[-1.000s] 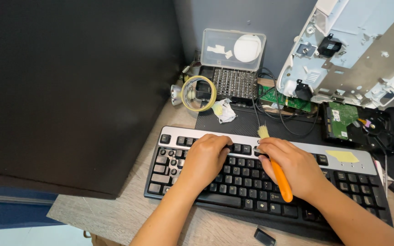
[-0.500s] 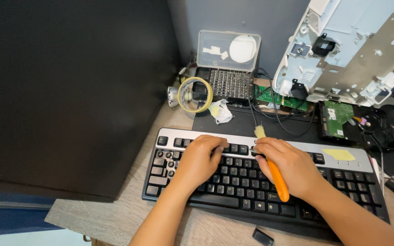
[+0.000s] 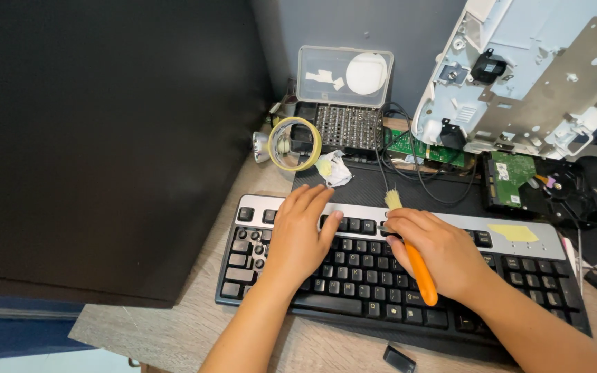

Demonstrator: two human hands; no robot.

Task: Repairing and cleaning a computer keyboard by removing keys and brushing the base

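Observation:
A black keyboard with a silver top strip lies across the wooden desk. My left hand rests flat on its left-centre keys, fingers spread toward the top row. My right hand grips a small brush with an orange handle. The brush's pale bristles sit at the keyboard's top edge, near the function keys. A yellow sticky note is stuck on the silver strip to the right.
A large black panel fills the left. Behind the keyboard stand a tape roll, a bit case with a clear lid, crumpled tissue, green circuit boards, cables and a tilted white metal chassis. A loose black key lies in front.
Both hands stay on the keyboard; the brush tip has shifted slightly along the top row. The view moved a little.

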